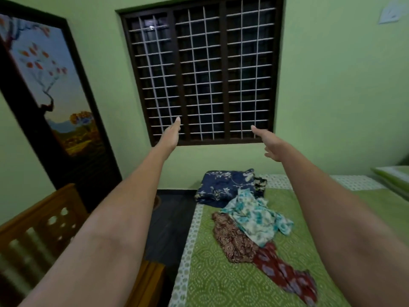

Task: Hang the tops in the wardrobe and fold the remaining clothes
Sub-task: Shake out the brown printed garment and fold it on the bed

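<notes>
**Clothes heaped on the bed, both hands raised empty**

The clothes lie loose on the green patterned bed [221, 280], which serves as the landmark here. A turquoise-and-white floral garment [257, 220] sits crumpled near the middle of the bed's visible part, overlapping a brown printed garment [232, 240] on its left side. A red garment with pale blue motifs [285, 273] trails from under the turquoise one toward the near end of the bed. At the bed's far end, touching the turquoise piece, lies a navy floral bundle [223, 187], with a small dark printed piece [260, 183] just beside it.

Both arms stretch out above the bed, well clear of the clothes. The left hand [171, 136] has its fingers straight and together, holding nothing. The right hand [269, 141] is relaxed, fingers loosely spread, also holding nothing.

Beyond the bed's far end is a barred window [203, 74] in a green wall. Left of the bed stand a wooden frame [44, 222] and a dark-framed panel with a painted tree [51, 85].
</notes>
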Motion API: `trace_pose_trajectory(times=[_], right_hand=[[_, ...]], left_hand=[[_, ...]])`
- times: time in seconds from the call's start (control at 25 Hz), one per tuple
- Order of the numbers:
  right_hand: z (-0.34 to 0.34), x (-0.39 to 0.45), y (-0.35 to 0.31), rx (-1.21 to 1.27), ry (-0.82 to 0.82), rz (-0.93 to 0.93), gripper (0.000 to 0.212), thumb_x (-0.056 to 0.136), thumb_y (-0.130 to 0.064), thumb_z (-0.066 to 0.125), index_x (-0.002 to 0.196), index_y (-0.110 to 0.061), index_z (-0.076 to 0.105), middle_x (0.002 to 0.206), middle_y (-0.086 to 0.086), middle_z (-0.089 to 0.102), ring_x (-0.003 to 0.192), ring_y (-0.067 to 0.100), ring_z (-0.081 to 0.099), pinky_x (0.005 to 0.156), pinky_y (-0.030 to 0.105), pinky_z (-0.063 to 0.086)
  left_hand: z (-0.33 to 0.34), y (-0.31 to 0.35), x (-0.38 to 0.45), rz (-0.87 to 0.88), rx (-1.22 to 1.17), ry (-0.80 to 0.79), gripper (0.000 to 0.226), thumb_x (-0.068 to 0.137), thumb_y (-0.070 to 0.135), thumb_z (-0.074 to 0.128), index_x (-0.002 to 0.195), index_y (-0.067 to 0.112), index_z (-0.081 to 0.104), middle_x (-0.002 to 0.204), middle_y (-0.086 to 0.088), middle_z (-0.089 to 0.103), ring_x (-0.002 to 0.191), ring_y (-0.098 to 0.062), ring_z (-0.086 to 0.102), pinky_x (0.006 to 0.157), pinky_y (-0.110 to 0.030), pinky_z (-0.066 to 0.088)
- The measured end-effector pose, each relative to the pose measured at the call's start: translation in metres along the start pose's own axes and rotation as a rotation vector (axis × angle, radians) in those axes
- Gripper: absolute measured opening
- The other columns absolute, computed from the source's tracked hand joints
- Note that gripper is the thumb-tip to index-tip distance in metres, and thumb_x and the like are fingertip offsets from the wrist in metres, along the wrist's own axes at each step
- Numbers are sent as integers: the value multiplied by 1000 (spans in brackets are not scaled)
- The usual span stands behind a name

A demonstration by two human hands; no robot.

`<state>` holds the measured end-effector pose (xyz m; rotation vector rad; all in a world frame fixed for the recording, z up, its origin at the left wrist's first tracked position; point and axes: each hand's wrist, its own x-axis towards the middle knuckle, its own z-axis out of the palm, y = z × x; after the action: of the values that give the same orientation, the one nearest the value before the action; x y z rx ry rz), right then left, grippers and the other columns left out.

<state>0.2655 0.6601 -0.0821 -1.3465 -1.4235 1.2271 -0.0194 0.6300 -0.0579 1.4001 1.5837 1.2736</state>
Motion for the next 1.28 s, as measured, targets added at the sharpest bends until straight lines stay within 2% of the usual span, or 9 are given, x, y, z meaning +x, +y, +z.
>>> trace_pose_trajectory(times=[0.32, 0.44, 0.56, 0.72, 0.8, 0.92, 1.04, 1.12, 1.28], right_hand=[[31, 63, 152, -256, 82, 381, 62, 98, -44, 46, 145, -6, 34, 149, 15, 36, 131, 36, 39, 104, 48, 35], [39, 91, 247, -409, 60, 496, 42, 97, -28, 52, 129, -1, 52, 132, 20, 54, 109, 33, 55, 91, 40, 44], [53, 121, 346, -621, -10, 546, 38, 91, -21, 57, 128, -9, 55, 127, 13, 57, 117, 31, 54, 90, 30, 42], [79, 154, 473, -862, -210, 464, 41, 93, -13, 50, 134, -9, 48, 138, 7, 46, 123, 28, 47, 94, 20, 44], [89, 168, 534, -997, -321, 344, 48, 93, -5, 47, 141, -9, 40, 146, 6, 35, 132, 27, 40, 101, 22, 41], [109, 181, 610, -1162, -501, 314, 72, 87, 8, 41, 152, -15, 19, 160, 2, 4, 138, 29, 34, 105, 43, 40], [128, 192, 644, -1225, -515, 345, 95, 78, 22, 43, 153, -26, 10, 159, -11, -11, 123, 34, 46, 90, 44, 48], [136, 204, 656, -1252, -401, 282, 86, 78, 22, 45, 150, -20, 21, 158, 1, 9, 120, 35, 48, 88, 44, 48], [143, 212, 650, -1349, -249, 121, 34, 90, 2, 49, 122, -6, 55, 121, 12, 51, 104, 30, 56, 80, 38, 48]], left_hand=[[79, -139, 74, -192, 120, -195, 65, 99, 56, 25, 148, 13, 31, 153, -8, 33, 140, -26, 31, 114, -40, 25], [125, -223, 77, -251, 289, -296, 54, 102, 42, 33, 145, 10, 36, 150, -9, 36, 136, -27, 36, 106, -33, 31], [174, -333, 83, -241, 611, -471, 57, 100, 34, 45, 149, 13, 25, 157, -8, 23, 139, -30, 31, 107, -37, 32], [237, -469, 81, -142, 984, -763, 66, 98, 23, 48, 153, 23, 12, 160, 6, -6, 147, -25, 3, 115, -45, 25], [266, -527, 77, -121, 1062, -882, 63, 97, 13, 44, 152, 26, 18, 161, 6, 2, 146, -27, 12, 112, -46, 31], [304, -594, 73, 84, 1248, -1049, 54, 92, 7, 46, 142, 25, 36, 147, -4, 40, 126, -27, 47, 95, -43, 49], [331, -628, 77, 294, 1340, -1034, 63, 83, -2, 58, 140, 16, 37, 147, -8, 37, 127, -30, 44, 91, -42, 49], [344, -640, 85, 312, 1292, -951, 65, 82, -3, 59, 140, 12, 36, 150, -12, 31, 131, -32, 38, 93, -42, 48], [350, -643, 93, 288, 1224, -896, 31, 83, -7, 55, 112, 2, 59, 118, -14, 56, 111, -24, 51, 93, -33, 47]])
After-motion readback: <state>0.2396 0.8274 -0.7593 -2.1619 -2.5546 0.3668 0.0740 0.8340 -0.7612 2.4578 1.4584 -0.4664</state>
